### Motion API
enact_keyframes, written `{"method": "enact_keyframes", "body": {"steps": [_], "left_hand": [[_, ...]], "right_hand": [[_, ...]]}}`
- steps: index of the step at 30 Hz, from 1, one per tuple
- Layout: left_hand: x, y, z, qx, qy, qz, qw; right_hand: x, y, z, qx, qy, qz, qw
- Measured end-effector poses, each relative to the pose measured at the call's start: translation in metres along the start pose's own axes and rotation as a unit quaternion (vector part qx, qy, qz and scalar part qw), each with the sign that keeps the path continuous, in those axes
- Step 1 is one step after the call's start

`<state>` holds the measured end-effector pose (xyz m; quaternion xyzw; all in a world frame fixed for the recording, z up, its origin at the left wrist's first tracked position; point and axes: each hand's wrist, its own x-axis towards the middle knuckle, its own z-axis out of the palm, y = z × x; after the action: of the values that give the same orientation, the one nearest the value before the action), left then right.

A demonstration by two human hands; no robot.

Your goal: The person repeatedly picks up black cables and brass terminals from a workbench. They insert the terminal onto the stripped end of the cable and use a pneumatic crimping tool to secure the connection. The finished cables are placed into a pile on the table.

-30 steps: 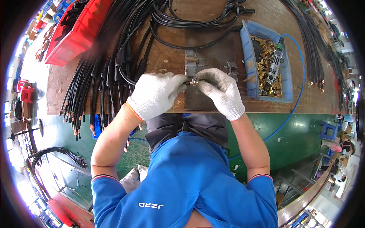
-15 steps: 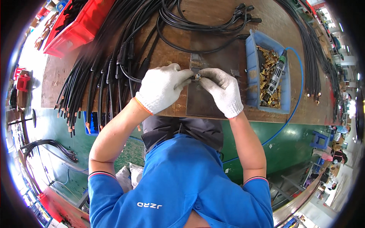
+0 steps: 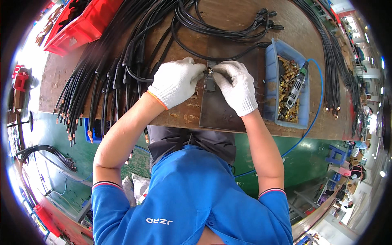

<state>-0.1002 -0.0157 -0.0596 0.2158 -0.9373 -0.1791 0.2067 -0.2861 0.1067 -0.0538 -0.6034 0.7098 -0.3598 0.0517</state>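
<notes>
Closed fingertips of left hand [image 3: 176,80] and right hand [image 3: 237,85] pinch 1 metal fitting [image 3: 210,70] from opposite sides, apparently steadying it

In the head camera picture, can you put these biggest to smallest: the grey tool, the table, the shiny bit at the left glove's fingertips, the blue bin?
1. Table
2. Blue bin
3. Grey tool, lying in the bin
4. Shiny bit, tiniest by far, though partly hidden
</notes>
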Motion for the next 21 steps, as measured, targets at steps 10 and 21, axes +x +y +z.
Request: {"method": "enact_keyframes", "body": {"steps": [10, 21], "left_hand": [[0.003, -0.008, 0.017, -0.017, -0.02, -0.025, 0.999], [0.002, -0.013, 0.021, -0.045, 0.011, -0.018, 0.999]], "right_hand": [[0.015, 0.01, 0.0, 0.076, -0.079, 0.095, 0.989], [0.02, 0.006, 0.001, 0.024, -0.099, 0.084, 0.991]]}}
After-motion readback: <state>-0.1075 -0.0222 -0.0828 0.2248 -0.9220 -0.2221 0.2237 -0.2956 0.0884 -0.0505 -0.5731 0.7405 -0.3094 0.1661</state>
